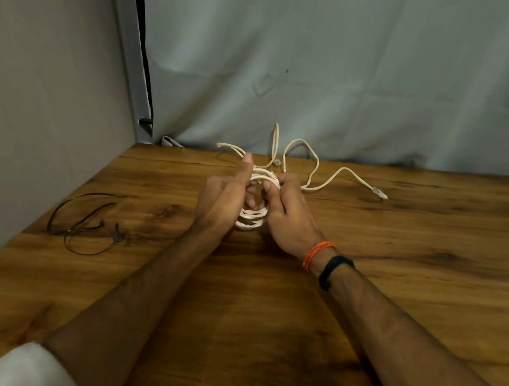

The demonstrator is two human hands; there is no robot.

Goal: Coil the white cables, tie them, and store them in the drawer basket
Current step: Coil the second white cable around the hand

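Head view: both hands grasp the white coil (250, 219) just above the bench (399, 282), left hand (224, 198) steadying its loops, right hand (286, 218) pinching the top, probably to wind in the loose tail (332, 178) trailing beyond the coil.

Both my forearms bare, stretched forward, converging. My left hand (224, 196) curled closed, thumb pointing up. My right hand (288, 213) curled closed just beside it, fingers pinched. Orange thread, black band on right wrist.
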